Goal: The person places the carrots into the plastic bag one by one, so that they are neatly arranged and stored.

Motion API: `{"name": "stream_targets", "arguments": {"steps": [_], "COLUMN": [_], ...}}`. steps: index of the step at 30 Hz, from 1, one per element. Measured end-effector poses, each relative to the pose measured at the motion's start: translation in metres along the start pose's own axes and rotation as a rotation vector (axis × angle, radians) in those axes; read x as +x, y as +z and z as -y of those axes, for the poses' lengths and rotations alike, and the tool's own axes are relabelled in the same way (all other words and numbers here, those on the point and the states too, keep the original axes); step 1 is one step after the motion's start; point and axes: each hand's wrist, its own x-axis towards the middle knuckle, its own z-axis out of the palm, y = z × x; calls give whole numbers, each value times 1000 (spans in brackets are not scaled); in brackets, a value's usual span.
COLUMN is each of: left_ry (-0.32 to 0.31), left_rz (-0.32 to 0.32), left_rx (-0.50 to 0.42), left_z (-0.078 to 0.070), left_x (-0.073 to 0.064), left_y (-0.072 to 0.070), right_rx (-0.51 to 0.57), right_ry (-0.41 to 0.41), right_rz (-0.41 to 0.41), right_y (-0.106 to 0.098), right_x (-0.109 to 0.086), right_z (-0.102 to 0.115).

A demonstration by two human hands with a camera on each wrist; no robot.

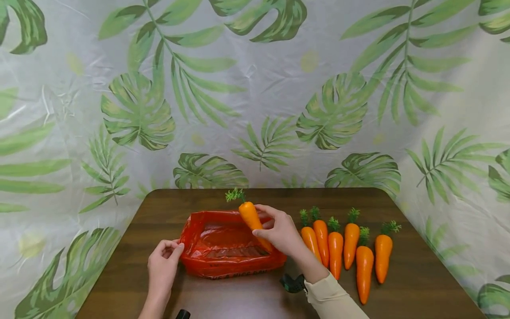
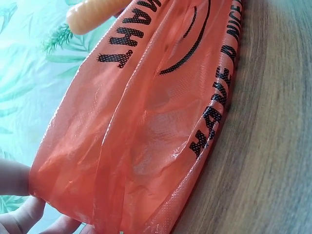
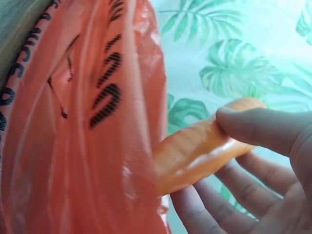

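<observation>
A red plastic bag (image 1: 235,266) with black lettering stands with its mouth spread open on the table. My left hand (image 1: 164,266) pinches the left edge of its rim between thumb and fingers. Over the bag's right side, my right hand (image 1: 280,232) grips an orange carrot (image 1: 249,215) with a green leafy top. The carrot tilts, leaves up to the left and tip down inside the mouth. In the right wrist view the thumb lies across the carrot (image 3: 195,151), fingers beneath it, and its lower end is hidden behind the bag wall (image 3: 122,165).
Several more carrots (image 1: 364,272) lie on the right of the dark wooden table (image 1: 223,301), leaves pointing away from me. A black wrist device (image 1: 292,283) shows under the right forearm. Behind the table hangs a leaf-print curtain (image 1: 271,88).
</observation>
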Motion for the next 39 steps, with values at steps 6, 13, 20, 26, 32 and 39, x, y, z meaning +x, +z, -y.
{"name": "stream_targets", "arguments": {"steps": [6,13,20,26,32,39], "left_ry": [-12,-17,-3,-3,26,31], "left_rz": [-10,2,-8,-9,-25,-27], "left_rx": [-17,-2,7,-7,-33,-19], "left_z": [-1,-3,-3,-3,-1,-1], "left_x": [1,0,-1,-2,-2,-2], "left_y": [1,-1,-1,-1,0,1], "right_rx": [-46,-102,-155,-290,-408,-467], "right_ry": [-47,-93,-85,-114,-151,-199], "right_rz": [98,187,260,338,426,485], "right_y": [11,20,26,29,34,41], "right_x": [2,5,8,12,16,20], "right_z": [-6,-8,-9,-9,-11,-13]}}
